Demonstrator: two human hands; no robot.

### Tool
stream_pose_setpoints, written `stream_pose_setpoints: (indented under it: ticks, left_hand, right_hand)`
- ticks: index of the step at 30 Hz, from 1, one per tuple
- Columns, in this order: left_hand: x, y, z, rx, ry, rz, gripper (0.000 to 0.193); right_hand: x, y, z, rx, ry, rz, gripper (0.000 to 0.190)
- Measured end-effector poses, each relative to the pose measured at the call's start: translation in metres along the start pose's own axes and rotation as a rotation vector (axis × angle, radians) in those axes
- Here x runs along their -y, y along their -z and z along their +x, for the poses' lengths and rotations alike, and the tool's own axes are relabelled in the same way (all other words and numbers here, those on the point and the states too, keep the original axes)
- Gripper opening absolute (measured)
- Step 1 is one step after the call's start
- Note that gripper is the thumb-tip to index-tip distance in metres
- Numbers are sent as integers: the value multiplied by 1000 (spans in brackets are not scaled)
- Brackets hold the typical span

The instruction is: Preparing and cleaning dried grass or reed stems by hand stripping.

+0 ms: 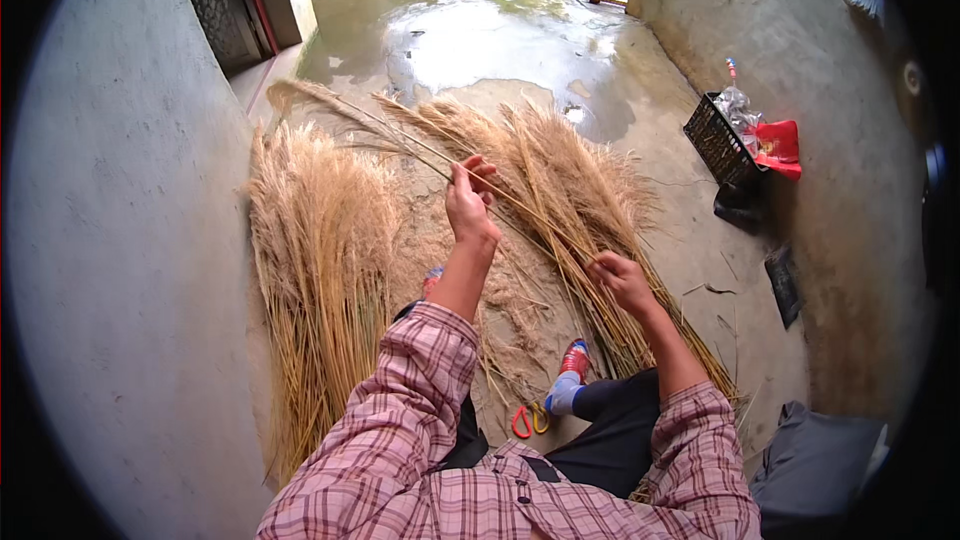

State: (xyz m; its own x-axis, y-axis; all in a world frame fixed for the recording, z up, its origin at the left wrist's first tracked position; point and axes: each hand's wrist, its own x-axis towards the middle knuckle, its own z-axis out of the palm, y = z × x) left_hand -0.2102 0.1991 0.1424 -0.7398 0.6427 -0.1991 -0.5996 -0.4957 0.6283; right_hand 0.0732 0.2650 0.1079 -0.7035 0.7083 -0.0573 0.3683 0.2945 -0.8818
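My left hand [470, 195] grips a few long reed stalks [420, 146] partway along, their feathery plumes pointing to the far left. Farther down the stalks, my right hand [621, 279] pinches their lower part, above the right-hand pile. That pile of plumed reed grass [555, 157] lies slanted on the concrete floor, plumes away from me and stems towards my right leg. To my left lies a second, thick pile of reed grass [322, 225], its stems running towards me. Scissors with one red and one yellow handle loop [521, 421] rest on the floor by my foot.
Loose plume fluff and broken stems [517, 300] cover the floor between the piles. Against the right wall stands a black plastic crate [716, 139] with plastic bags and a red packet [778, 148]. Grey cloth [814, 457] lies at lower right. Wet floor [465, 37] stretches beyond.
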Motion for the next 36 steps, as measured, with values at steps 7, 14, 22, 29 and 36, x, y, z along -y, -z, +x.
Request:
stream_pose_setpoints:
  ticks: [7,14,22,29,36]
  left_hand:
    - [-10,0,6,-117,90,-216,33]
    - [-6,7,13,-144,111,-195,43]
    - [-8,6,11,-32,185,-168,55]
    - [11,-2,-1,-11,281,-232,57]
    - [20,10,11,-21,297,-86,37]
  right_hand:
    - [-70,52,-46,353,-394,-452,22]
    - [2,16,-21,415,-216,162,40]
    - [-24,2,-9,388,-112,-175,35]
    - [-22,1,-5,537,-267,490,54]
    - [-56,7,1,745,-636,900,53]
